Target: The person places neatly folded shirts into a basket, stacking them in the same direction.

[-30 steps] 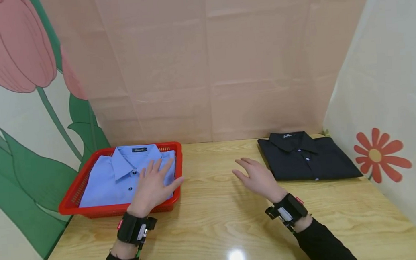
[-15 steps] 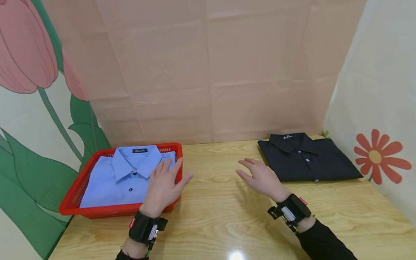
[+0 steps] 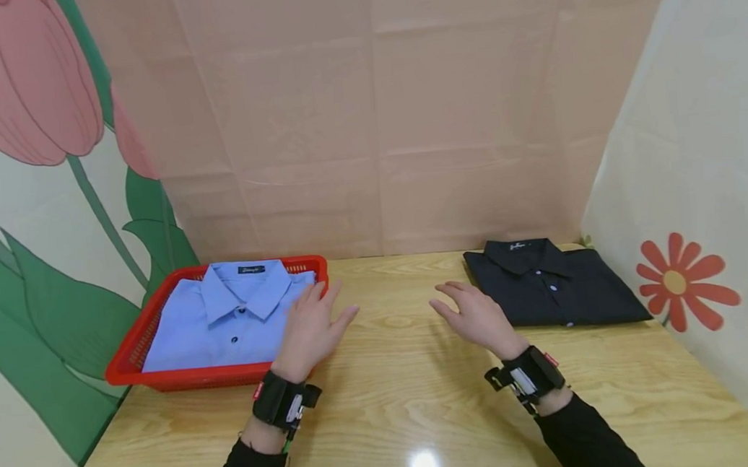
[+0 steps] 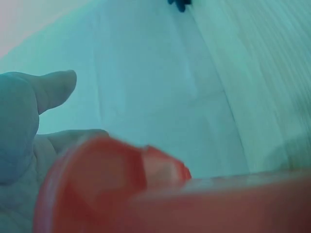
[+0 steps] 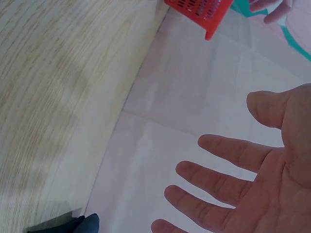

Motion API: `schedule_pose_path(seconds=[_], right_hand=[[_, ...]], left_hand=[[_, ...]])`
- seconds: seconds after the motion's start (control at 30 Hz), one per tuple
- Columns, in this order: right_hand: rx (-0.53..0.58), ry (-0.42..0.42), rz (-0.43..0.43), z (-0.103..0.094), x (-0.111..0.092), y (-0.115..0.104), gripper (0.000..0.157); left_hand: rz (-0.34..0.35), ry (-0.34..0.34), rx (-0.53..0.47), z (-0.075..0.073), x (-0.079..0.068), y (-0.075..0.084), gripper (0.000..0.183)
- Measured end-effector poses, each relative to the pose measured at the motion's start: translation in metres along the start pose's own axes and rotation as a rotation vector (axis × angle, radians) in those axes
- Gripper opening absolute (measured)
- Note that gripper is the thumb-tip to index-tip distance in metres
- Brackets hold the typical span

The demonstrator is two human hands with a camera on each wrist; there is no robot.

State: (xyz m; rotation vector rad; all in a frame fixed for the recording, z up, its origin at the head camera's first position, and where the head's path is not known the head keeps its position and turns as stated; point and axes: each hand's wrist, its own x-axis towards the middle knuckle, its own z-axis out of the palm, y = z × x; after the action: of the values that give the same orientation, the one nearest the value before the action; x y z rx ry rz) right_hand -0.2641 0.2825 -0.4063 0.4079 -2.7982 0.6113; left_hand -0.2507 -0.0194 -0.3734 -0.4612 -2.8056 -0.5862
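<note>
A folded light blue shirt (image 3: pixel 218 327) lies in a red plastic basket (image 3: pixel 182 379) on the left of the table. My left hand (image 3: pixel 309 332) hovers over the basket's right edge, fingers spread and holding nothing. In the left wrist view the blurred red rim (image 4: pixel 233 201) fills the lower part, close to that hand. Toward the right, my right hand (image 3: pixel 478 320) is held in the air, its fingers extended. A folded black shirt (image 3: pixel 553 286) lies just beyond it. The right wrist view shows the palm (image 5: pixel 272 189) bare.
The wooden table (image 3: pixel 384 377) runs back to a pinkish-brown sheet (image 3: pixel 372 118). A tulip-printed panel (image 3: pixel 43 249) stands at the left and a flower-printed white panel (image 3: pixel 688 168) at the right. Both wrists wear black camera straps (image 3: pixel 284 399).
My left hand has moved right, from over the blue shirt to the basket's right edge. The right hand has drifted slightly right. Both shirts and the basket stay put.
</note>
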Motion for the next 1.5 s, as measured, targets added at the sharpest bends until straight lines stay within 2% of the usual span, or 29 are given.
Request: schedule_pose_path(seconds=[0.23, 0.5, 0.67, 0.9, 1.17, 1.5], right_hand=[[0.013, -0.006, 0.010, -0.005, 0.002, 0.001, 0.050], [0.012, -0.031, 0.055, -0.012, 0.002, 0.005, 0.050], [0.016, -0.046, 0.084, -0.017, 0.002, 0.010, 0.051], [0.057, -0.098, 0.144, -0.024, 0.003, 0.030, 0.053], [0.094, -0.166, 0.190, -0.033, 0.005, 0.053, 0.059], [0.040, -0.318, 0.344, -0.054, -0.007, 0.106, 0.061]], left_hand=[[0.034, 0.028, -0.026, 0.006, 0.007, 0.010, 0.061], [0.067, 0.060, -0.077, 0.017, 0.015, 0.032, 0.057], [0.039, 0.058, -0.117, 0.028, 0.021, 0.045, 0.055], [0.008, -0.015, -0.143, 0.050, 0.031, 0.054, 0.049], [-0.018, -0.079, -0.198, 0.088, 0.042, 0.062, 0.046], [-0.002, -0.198, -0.339, 0.116, 0.050, 0.093, 0.038]])
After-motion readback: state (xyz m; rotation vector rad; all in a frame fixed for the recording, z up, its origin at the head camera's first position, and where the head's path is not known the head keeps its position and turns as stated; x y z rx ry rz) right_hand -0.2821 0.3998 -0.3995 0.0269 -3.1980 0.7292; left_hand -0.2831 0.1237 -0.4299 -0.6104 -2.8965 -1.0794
